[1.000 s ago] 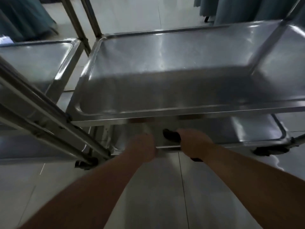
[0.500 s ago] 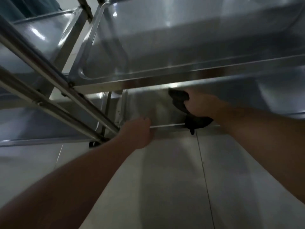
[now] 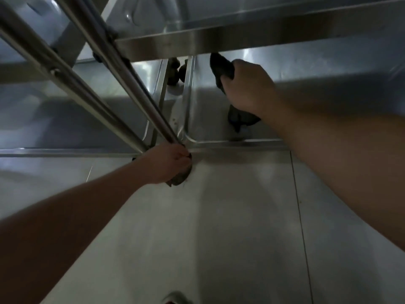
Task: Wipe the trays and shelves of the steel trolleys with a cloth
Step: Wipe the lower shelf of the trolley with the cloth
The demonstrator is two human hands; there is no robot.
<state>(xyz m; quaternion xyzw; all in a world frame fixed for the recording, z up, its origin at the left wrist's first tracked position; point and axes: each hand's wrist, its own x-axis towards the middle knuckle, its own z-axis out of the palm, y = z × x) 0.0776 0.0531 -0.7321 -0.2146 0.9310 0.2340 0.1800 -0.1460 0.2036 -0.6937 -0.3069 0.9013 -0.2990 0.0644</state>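
A dark cloth (image 3: 221, 70) is gripped in the right hand (image 3: 245, 84) and held down on the lower shelf (image 3: 306, 106) of the steel trolley, beneath the upper tray (image 3: 263, 34). Since the earlier frame, the hand and cloth have been carried further in over the shelf, away from its front rim. The left hand (image 3: 168, 165) has been shifted from the front rim to the shelf's near-left corner, where its fingers are curled around the foot of the slanted frame tubes (image 3: 122, 84). The view has been lowered, so more floor (image 3: 219, 227) is shown.
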